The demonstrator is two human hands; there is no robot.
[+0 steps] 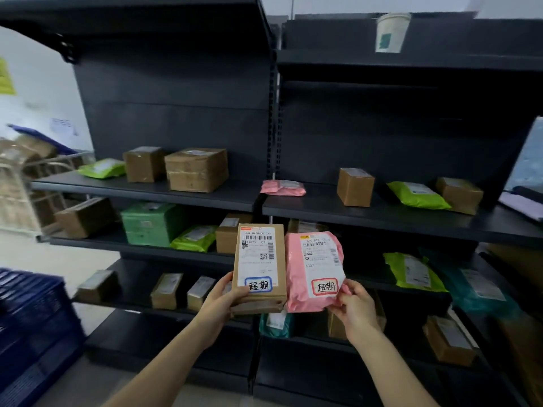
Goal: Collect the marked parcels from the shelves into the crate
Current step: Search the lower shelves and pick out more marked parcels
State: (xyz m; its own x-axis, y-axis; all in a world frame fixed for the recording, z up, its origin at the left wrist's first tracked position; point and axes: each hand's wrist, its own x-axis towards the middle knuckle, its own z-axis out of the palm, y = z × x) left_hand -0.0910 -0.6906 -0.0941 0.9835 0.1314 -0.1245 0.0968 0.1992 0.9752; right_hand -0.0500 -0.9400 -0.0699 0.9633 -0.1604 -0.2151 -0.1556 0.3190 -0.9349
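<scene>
Left hand [219,302] grips box [258,259], right hand [357,314] pouch [296,268]

dark metal shelves [235,195], brown cardboard boxes [196,169], green mailers [417,195], pink mailer [283,188], paper cup on top [392,32]

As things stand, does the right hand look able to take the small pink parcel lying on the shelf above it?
Probably not yet. Nothing stands in front of the small pink parcel, but the right hand grips a marked pink bag, so it is not free.
</scene>
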